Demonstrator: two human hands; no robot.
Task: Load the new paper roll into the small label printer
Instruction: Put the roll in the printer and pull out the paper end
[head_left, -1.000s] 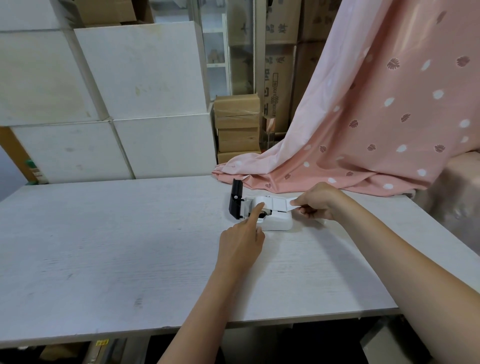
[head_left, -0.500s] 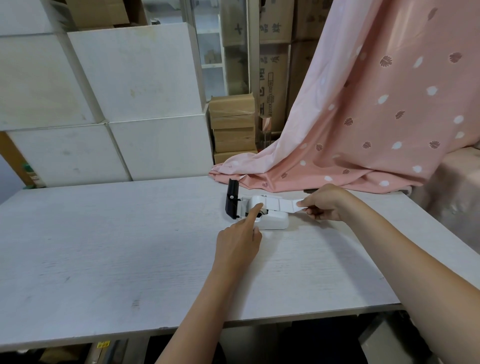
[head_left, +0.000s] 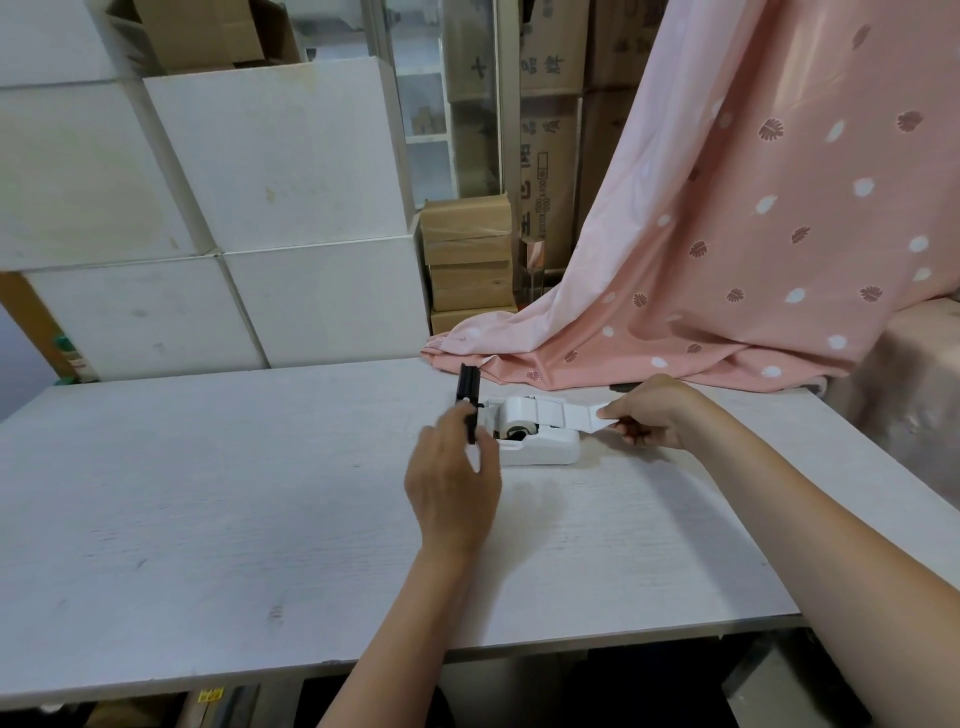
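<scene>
- Printer (head_left: 540, 451), small and white, sits on the table (head_left: 208, 493) toward its far side, black lid (head_left: 469, 395) standing open.
- Paper roll (head_left: 519, 413) rests in the printer's bay.
- Right hand (head_left: 652, 413) pinches the roll's pulled-out strip (head_left: 576, 415).
- Left hand (head_left: 452, 483) sits at the lid, fingers loosely curled, gripping nothing clearly.

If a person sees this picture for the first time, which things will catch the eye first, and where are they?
Probably the pink patterned curtain spilling onto the table's far right corner. Next, mid-table, the small white label printer with its black lid raised: the right hand pulls a label strip rightward, the left hand reaches the lid.
</scene>
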